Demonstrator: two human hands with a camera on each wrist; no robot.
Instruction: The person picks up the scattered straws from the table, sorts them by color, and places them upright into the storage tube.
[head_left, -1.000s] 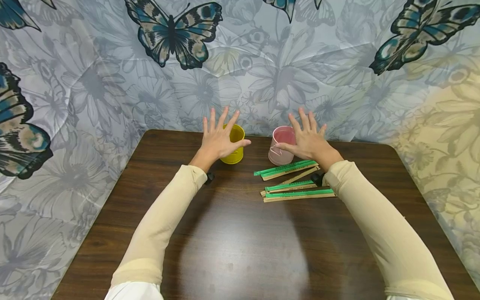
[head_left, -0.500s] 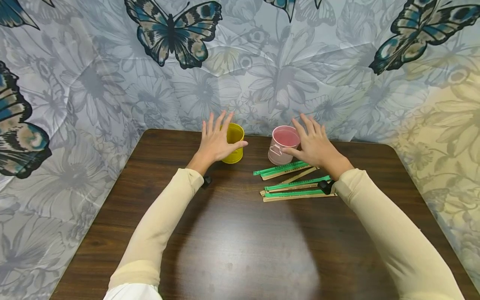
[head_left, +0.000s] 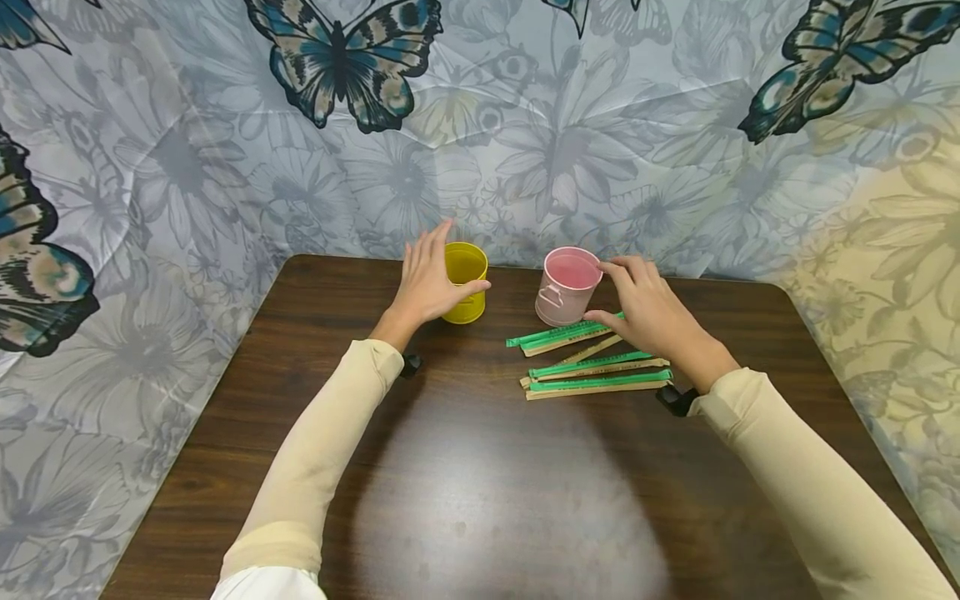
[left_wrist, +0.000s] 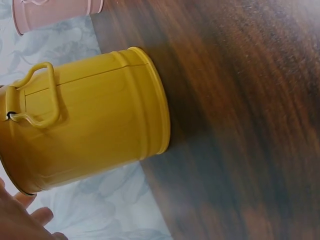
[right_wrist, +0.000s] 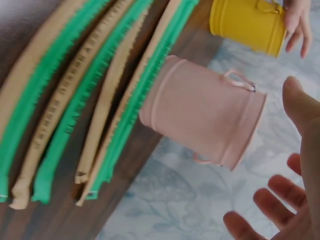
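Observation:
A small yellow metal bucket [head_left: 466, 311] with wire handles stands upright near the table's back edge. Just left of it is my left hand [head_left: 427, 282], fingers extended and thumb out in front of the bucket; contact cannot be made out. To the right, a matching pink bucket [head_left: 564, 302] stands upright. My right hand [head_left: 651, 310] is beside its right side, fingers slightly bent and thumb apart, holding nothing. In the right wrist view a gap shows between that hand and the pink bucket [right_wrist: 205, 112]. Several slim paper-wrapped sticks [head_left: 600, 386], green and tan with printing, lie below the right hand.
The dark wooden table [head_left: 487, 500] ends just behind the buckets. A butterfly-and-flower printed cloth [head_left: 525, 150] hangs behind it and continues down both sides. Black straps with small devices sit on both wrists.
My right hand has moved right and towards me, off the front of the pink bucket, its fingers bending a little. The left hand's fingers have drawn closer together beside the yellow bucket.

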